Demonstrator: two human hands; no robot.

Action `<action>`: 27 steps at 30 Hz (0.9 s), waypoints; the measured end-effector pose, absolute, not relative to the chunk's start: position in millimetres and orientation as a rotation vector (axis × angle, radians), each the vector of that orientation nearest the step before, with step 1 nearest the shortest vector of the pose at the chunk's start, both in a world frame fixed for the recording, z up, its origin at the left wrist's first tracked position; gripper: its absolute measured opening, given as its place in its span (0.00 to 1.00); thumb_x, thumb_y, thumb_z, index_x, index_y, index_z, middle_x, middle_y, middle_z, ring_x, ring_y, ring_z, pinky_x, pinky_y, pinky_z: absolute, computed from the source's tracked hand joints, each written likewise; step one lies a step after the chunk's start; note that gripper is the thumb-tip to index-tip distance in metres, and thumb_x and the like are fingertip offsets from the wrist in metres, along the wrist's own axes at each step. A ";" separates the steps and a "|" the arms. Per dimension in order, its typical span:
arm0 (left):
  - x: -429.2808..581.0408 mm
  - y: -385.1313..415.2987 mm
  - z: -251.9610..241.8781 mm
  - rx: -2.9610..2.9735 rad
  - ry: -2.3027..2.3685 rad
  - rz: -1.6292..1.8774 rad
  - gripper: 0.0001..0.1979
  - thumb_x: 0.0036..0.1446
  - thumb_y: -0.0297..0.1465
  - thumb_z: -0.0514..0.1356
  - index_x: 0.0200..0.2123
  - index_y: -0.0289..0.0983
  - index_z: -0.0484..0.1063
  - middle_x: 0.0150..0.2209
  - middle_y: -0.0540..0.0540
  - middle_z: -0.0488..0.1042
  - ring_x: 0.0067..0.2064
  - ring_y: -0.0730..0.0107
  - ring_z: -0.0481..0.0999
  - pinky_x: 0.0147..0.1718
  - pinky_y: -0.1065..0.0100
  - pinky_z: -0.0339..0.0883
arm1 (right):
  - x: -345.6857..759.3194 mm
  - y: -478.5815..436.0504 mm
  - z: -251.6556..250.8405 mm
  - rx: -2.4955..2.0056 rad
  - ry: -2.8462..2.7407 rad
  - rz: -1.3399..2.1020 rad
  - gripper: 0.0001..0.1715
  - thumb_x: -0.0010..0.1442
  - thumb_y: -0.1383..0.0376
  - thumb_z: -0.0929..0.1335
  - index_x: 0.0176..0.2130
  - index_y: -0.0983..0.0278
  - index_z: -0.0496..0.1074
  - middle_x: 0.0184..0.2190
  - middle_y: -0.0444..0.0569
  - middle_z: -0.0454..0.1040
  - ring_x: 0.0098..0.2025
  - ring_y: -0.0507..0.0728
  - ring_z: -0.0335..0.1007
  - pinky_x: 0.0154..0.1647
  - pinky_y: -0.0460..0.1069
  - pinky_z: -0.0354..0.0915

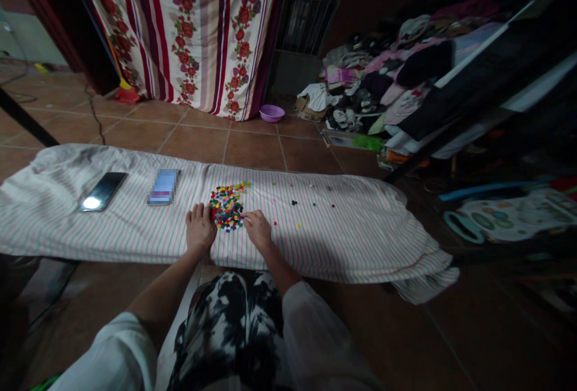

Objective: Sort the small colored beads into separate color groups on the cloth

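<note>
A pile of small coloured beads [227, 206] lies on a striped cloth [360, 240] spread over the tiled floor. My left hand [200, 227] rests flat on the cloth with its fingers stretched out, touching the pile's left edge. My right hand [257, 227] sits at the pile's right edge, its fingers curled down against the beads; whether it grips any bead is hidden. A few loose beads [294, 203] are scattered on the cloth to the right.
A dark phone [102, 190] and a second phone [163, 186] lie on the cloth at left. A floral curtain [198, 30] hangs behind, a purple bowl [271, 113] below it. Heaped clothes [387, 78] and a dark rack fill the right side.
</note>
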State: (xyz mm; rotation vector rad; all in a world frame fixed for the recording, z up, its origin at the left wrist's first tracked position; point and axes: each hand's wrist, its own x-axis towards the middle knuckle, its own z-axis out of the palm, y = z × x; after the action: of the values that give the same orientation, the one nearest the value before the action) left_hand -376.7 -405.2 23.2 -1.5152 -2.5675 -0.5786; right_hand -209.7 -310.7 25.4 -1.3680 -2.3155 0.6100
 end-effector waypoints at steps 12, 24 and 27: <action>-375.5 -406.7 25.1 -1.499 -2.571 -0.594 0.19 0.62 0.29 0.46 0.51 0.33 0.69 0.61 0.35 0.68 0.66 0.51 0.61 0.62 0.49 0.54 | -207.3 -317.0 17.5 -1.326 -2.253 0.560 0.15 0.64 0.66 0.66 0.46 0.55 0.79 0.42 0.46 0.74 0.44 0.52 0.71 0.44 0.44 0.64; -375.3 -413.2 20.0 -1.536 -2.578 -0.501 0.24 0.62 0.32 0.46 0.58 0.31 0.66 0.65 0.34 0.62 0.68 0.48 0.57 0.64 0.48 0.51 | -208.5 -317.5 19.0 -1.329 -2.244 0.561 0.15 0.63 0.67 0.66 0.46 0.54 0.79 0.42 0.45 0.74 0.41 0.52 0.71 0.43 0.44 0.65; -373.7 -413.9 21.3 -1.525 -2.562 -0.484 0.24 0.62 0.32 0.46 0.58 0.31 0.67 0.64 0.33 0.63 0.68 0.47 0.57 0.64 0.48 0.51 | -207.9 -318.0 19.6 -1.324 -2.243 0.569 0.15 0.63 0.66 0.66 0.46 0.54 0.79 0.41 0.45 0.74 0.39 0.51 0.70 0.43 0.44 0.64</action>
State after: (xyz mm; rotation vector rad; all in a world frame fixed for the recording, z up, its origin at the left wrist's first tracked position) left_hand -373.7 -413.9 21.3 -1.5254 -2.5621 -0.4842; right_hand -207.9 -318.0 19.6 -1.3242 -2.2429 0.5691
